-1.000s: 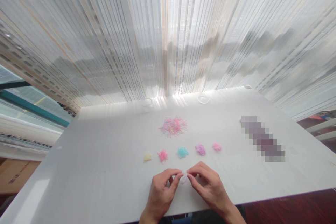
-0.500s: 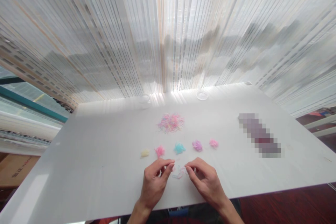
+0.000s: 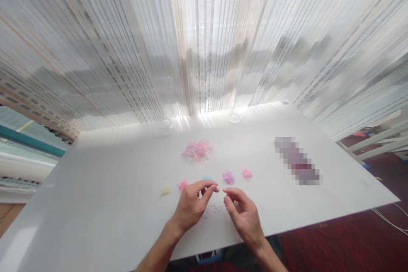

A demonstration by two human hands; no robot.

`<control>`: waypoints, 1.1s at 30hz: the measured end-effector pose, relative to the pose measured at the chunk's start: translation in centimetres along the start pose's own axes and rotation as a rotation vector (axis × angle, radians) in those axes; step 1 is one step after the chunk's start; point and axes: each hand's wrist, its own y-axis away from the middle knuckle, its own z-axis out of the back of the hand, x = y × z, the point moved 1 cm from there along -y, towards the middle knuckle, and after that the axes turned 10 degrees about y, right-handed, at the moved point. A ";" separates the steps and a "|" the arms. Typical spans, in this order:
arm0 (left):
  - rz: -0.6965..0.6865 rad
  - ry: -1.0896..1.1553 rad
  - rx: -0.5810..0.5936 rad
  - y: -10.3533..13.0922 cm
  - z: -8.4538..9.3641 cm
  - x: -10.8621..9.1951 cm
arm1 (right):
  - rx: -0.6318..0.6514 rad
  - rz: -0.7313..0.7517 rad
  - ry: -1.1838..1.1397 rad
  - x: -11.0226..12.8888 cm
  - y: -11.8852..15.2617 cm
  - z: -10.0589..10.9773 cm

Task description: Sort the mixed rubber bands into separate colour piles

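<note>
My left hand [image 3: 192, 205] hovers just above the white table [image 3: 95, 204], thumb and forefinger pinched together with nothing visible between them. My right hand [image 3: 242, 216] is beside it, fingers curled and apart, holding nothing. Between the hands a few pale loops of tiny elastic bands [image 3: 213, 209] lie on the table. Behind the hands runs a row of small sorted heaps: yellow [image 3: 165, 190], pink [image 3: 182, 185], blue [image 3: 207, 177] partly hidden by my left fingers, purple [image 3: 228, 177] and another pink one [image 3: 246, 173]. Farther back lies a mixed-colour pile of bands [image 3: 197, 151].
Two small clear cups [image 3: 234, 117] [image 3: 165, 124] stand at the table's far edge against a sheer striped curtain [image 3: 204, 42]. A blurred-out oblong object [image 3: 296, 165] lies at the right. The table's near edge runs just under my wrists, with dark red floor [image 3: 344, 246] beyond.
Both hands let a small clump of pale bands drop to the table and drew apart and upward. The left hand has moved forward over the blue heap. The view shifted right.
</note>
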 end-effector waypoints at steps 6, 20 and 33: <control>-0.009 -0.029 0.086 0.5 -1.1 0.6 | -0.090 -0.079 -0.063 -0.5 0.0 -0.3; 0.018 -0.070 0.066 1.0 -0.1 0.1 | -0.002 0.016 0.120 1.1 -0.7 1.1; -0.041 -0.140 -0.016 3.4 0.4 0.7 | -0.113 0.027 0.295 -0.9 -1.6 3.2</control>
